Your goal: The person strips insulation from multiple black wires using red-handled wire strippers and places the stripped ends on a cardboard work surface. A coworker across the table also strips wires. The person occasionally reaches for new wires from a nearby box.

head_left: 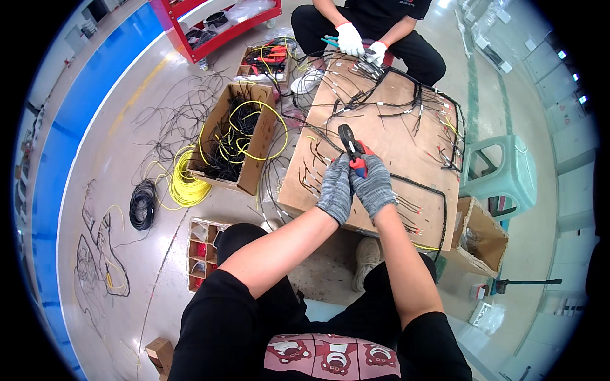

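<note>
Over the near side of a brown board, my two grey-gloved hands are close together. In my right hand is a crimping tool with a black head and red-and-blue handles, its head tilted away from me. My left hand is closed right beside the handles, fingers pressed together; what it pinches is hidden. A black wire harness runs around the board. Short branch wires with small end pieces fan out left of my left hand, and more wire ends lie right of my right hand.
Across the board, a co-worker's white-gloved hands handle harness wires. At left stand a cardboard box of cables, a yellow cable coil and a compartment tray. A green stool and open carton flank the right side.
</note>
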{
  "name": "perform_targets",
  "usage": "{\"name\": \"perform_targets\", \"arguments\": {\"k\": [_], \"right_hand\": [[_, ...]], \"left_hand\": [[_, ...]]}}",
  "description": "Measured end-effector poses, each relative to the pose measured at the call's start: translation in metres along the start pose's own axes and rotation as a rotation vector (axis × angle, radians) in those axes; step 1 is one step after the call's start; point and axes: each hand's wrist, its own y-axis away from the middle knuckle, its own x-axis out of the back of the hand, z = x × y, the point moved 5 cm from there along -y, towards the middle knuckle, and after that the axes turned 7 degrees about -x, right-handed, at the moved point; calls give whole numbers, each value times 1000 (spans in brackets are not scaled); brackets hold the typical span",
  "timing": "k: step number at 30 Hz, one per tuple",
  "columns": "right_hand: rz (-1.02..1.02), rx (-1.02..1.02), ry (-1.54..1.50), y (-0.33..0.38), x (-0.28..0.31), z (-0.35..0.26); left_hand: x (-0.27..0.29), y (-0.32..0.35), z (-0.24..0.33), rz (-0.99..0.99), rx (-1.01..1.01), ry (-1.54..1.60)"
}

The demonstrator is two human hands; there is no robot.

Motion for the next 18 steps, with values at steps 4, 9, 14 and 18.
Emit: {"name": "perform_targets", "arguments": {"k": [4, 9, 14, 18], "right_hand": [[-49, -30, -95, -7, -3, 8], [-2, 90, -130, -4, -6, 1], [-48, -12, -8, -7, -7, 5], [27, 50, -98, -3, 0, -8]], "left_hand": [[-1, -2, 5, -46, -1, 17], [11, -13, 6, -114, -12, 32], [19, -14, -4, -69, -27, 5], [12, -13, 5, -82, 0, 70]]}}
